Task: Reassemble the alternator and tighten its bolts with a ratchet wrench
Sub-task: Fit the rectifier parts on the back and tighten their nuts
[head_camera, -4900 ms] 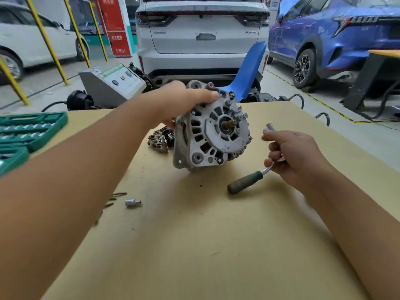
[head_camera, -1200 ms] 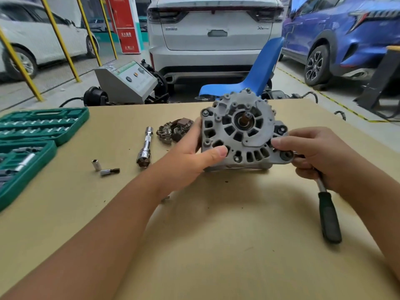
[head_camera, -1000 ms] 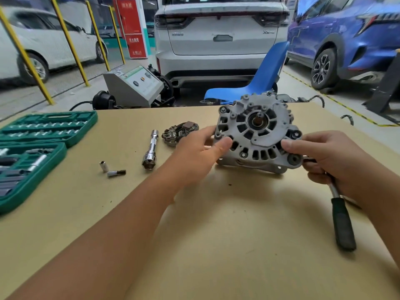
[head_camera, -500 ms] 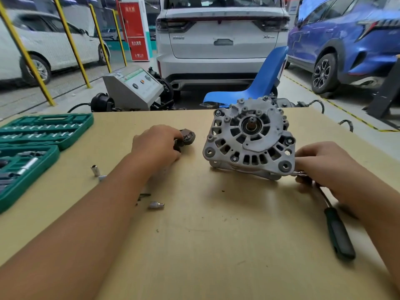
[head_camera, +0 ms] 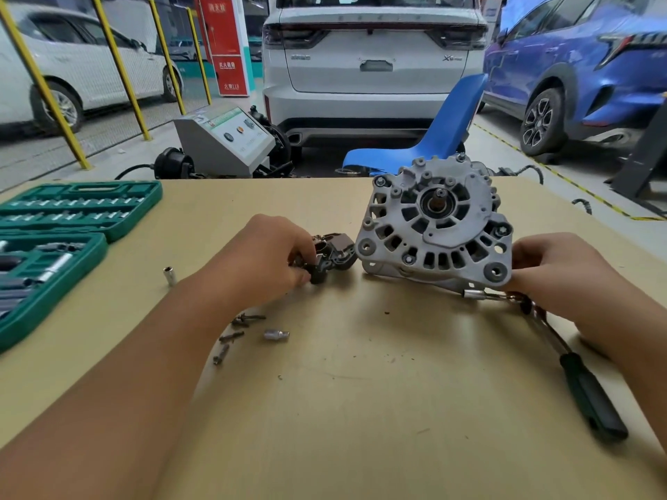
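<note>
Head view: alternator is standing tilted on the worktop, right of centre, bare end frame and shaft facing the camera. Housing halves are looking joined, but the dark rear part is lying off the unit, just beside its left edge. So I'd put reassembly at partway: that part is not yet fitted, its fasteners not yet in, no final tightening.

Left hand is pinching the rear part, fingers curled on it. Right hand is steadying the alternator at its lower right lug, thumb and fingers around the edge; that grip is also covering the ratchet head, and I can't tell if it's actually holding the tool. Ratchet handle is lying on the worktop toward the near right, its socket end poking out under the alternator.

Screws and an adapter are lying loose near the left forearm, a socket standing further left. Judging by these, bolts are left to go.

Worktop is tan board, lightly scuffed, some grit. Green socket case is sitting open at the left edge. Room is a garage: white car behind, blue car right, blue chair, grey machine, yellow posts.
</note>
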Motion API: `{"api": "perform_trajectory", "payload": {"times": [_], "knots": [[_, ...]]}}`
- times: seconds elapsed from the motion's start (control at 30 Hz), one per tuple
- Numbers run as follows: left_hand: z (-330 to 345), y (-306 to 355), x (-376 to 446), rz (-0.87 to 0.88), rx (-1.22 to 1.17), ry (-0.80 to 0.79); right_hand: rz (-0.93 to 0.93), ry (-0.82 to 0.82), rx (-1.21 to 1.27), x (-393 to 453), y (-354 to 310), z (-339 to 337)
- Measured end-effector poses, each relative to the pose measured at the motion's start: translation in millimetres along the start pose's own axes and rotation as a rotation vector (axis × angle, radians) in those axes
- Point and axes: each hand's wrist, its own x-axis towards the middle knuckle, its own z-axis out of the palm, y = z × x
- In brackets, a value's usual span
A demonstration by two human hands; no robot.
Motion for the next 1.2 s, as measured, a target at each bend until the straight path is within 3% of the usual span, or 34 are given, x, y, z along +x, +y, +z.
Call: {"api": "perform_trajectory", "payload": {"times": [0.2, 0.47, 0.6, 0.77, 0.97, 1.07, 1.2], "knots": [[-2, -4, -9, 0.082, -0.139, 0.025, -0.02, 0.055, 0.08, -1, 1, 2], [-6, -2, -9, 0.058, -0.48, 0.262, -0.089, 0.226, 0.321, -3, -5, 6], [-12, 0, -10, 0.013, -0.793, 0.301, -0.162, 0.309, 0.418, -6, -6, 5], [-24, 4, -10, -0.012, -1.366, 0.269, -0.265, 0.378, 0.467, -14, -11, 2], [-14, 4, -11, -0.111, -1.267, 0.232, -0.298, 0.416, 0.499, -22, -20, 11], [-11, 2, -12, -0.197, -1.352, 0.218, -0.347, 0.511, 0.506, -29, -24, 10], [-15, 0, -11, -0.229, -1.545, 0.199, -0.624, 0.611, 0.393, -45, -33, 18]]}}
